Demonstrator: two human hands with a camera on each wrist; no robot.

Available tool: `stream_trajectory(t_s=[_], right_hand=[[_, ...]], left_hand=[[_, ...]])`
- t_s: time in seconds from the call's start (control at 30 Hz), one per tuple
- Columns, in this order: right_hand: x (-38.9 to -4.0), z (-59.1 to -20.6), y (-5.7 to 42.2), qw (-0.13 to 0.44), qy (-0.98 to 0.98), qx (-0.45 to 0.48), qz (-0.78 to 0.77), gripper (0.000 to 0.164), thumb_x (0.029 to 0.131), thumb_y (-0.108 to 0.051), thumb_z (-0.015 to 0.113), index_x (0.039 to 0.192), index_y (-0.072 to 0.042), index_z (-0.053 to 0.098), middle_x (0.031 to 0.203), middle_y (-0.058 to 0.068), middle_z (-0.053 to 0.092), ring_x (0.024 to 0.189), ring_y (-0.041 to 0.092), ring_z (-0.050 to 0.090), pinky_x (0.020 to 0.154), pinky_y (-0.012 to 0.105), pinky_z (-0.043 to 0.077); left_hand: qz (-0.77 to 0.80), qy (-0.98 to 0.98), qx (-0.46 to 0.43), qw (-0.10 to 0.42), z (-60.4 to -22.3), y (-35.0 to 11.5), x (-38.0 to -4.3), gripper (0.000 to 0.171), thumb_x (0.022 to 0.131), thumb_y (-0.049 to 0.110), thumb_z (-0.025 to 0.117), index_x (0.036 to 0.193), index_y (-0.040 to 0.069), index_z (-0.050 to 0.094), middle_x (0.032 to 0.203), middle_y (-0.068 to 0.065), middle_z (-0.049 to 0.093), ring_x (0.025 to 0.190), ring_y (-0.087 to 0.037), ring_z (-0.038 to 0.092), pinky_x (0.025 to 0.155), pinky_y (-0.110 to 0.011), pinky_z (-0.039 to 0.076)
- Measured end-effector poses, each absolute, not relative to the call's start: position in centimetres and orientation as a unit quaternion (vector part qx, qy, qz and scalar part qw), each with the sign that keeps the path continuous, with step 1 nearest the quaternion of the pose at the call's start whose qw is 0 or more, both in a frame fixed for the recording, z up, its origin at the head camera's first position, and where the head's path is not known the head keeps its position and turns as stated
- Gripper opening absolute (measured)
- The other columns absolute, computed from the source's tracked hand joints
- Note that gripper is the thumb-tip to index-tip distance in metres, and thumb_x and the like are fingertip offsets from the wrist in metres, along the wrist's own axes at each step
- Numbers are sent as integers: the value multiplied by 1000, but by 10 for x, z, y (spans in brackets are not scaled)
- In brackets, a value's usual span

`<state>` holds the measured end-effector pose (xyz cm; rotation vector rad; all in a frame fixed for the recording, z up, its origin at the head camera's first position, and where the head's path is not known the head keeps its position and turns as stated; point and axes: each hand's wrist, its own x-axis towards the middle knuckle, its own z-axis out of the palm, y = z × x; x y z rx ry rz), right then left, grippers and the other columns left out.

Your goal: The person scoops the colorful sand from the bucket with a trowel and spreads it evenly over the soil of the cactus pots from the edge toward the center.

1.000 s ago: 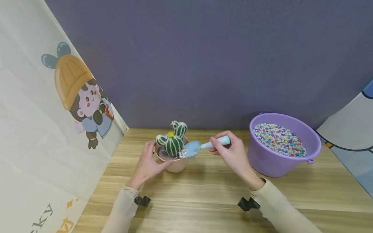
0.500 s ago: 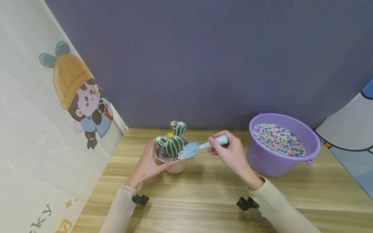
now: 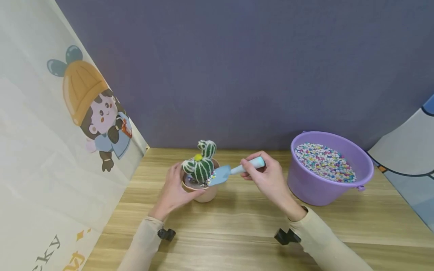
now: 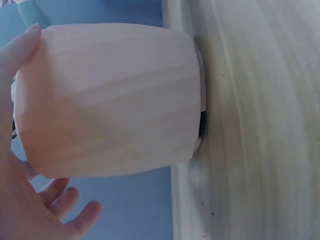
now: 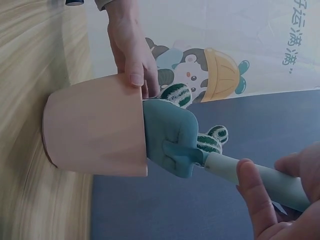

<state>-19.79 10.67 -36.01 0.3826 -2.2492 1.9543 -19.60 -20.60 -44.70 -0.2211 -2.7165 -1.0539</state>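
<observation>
A fuzzy green cactus with white stripes and a yellow flower stands in a pale pink flower pot on the table. My left hand grips the pot by its rim, thumb at the front and fingers on the far left side. In my right hand is the pale handle of a small blue trowel. Its blade tilts down over the pot's right rim, close beside the cactus. Colourful beads lie at the blade's tip. The right wrist view shows the back of the blade against the rim.
A purple bucket of multicoloured beads stands to the right on the wooden table. A dark blue-grey panel rises behind the table. On the left is a white sheet printed with a cartoon figure.
The trowel has shifted slightly left, further over the pot. Beads have slid off its tip, and fewer show there now. My left hand keeps hold of the rim.
</observation>
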Motion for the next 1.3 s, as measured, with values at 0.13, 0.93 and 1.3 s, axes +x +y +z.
stream_trajectory(t_s=[0.13,0.93,1.3], right_hand=[[-197,-360,106,67,-750,127,646,21,100,-12,75,108,5,66,93,24,77,71,10,77,70,31,68],[-185,-354,102,68,-764,130,628,20,99,-16,78,105,1,69,88,18,78,72,13,78,68,31,67],[-175,-343,97,83,-789,145,591,15,98,-19,79,103,-8,71,87,9,79,71,16,78,66,31,67]], left_hand=[[-348,-928,-53,124,-447,-198,-193,123,63,61,98,161,15,38,156,-19,37,142,-37,43,116,-64,47],[-365,-916,-123,112,-447,-201,-195,121,66,49,98,163,12,36,162,-14,42,150,-37,38,124,-65,37],[-343,-928,-44,138,-449,-181,-189,131,61,62,98,166,17,33,160,-16,37,147,-34,38,118,-62,46]])
